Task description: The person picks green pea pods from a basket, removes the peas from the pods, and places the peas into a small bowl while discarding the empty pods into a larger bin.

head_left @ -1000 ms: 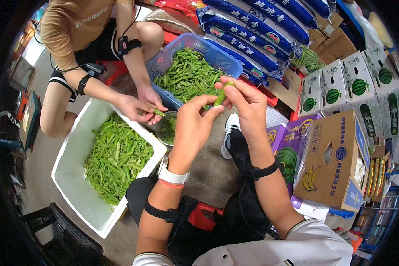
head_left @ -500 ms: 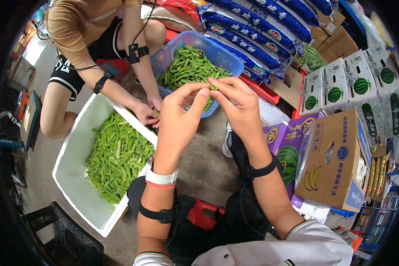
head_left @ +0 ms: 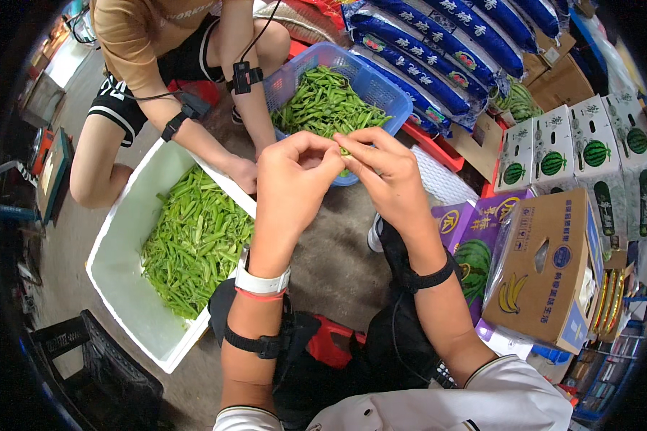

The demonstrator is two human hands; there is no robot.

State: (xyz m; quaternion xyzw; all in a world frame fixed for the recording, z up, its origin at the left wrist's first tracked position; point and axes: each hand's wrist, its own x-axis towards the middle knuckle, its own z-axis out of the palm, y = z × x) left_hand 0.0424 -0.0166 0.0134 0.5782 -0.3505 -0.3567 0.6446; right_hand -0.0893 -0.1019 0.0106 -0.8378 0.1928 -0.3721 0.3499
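Green and small, a pod (head_left: 345,151) is being pinched between the fingertips of both hands, just in front of the blue basket (head_left: 381,90) of pods. The left hand (head_left: 295,179) is curling nearly closed around its end; the right hand (head_left: 388,176) is gripping the other end with thumb and forefinger. A white bin (head_left: 122,287) of pods is lying to the left, where another person's hand (head_left: 243,172) is resting on its rim.
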